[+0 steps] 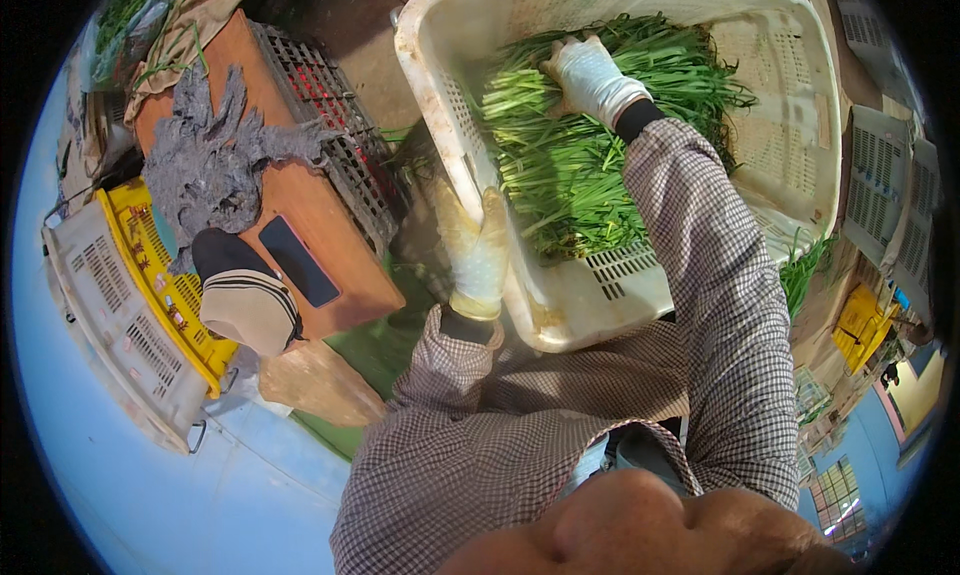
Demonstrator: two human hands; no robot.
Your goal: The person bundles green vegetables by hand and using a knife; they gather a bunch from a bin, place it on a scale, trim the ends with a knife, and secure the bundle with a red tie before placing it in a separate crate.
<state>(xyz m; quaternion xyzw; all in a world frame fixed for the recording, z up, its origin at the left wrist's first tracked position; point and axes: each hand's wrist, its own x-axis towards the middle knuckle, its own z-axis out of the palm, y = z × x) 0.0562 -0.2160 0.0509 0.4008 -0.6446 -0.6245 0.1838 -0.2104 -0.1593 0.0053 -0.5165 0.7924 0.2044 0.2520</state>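
A large white plastic crate with perforated walls stands tilted before me. Inside it lie bunches of long green leafy stalks, their pale cut ends mostly towards the left. My right hand, in a whitish glove, rests on the upper bunches with fingers bent among the leaves; whether it grips them is hidden. My left hand, in a pale yellowish glove, holds the crate's left rim, thumb on the inner side and fingers outside.
At left, an orange-brown board bears a smartphone, a grey rag and a beige-and-black cap. Yellow and white crates stand beyond. More crates are at right, with loose green leaves nearer.
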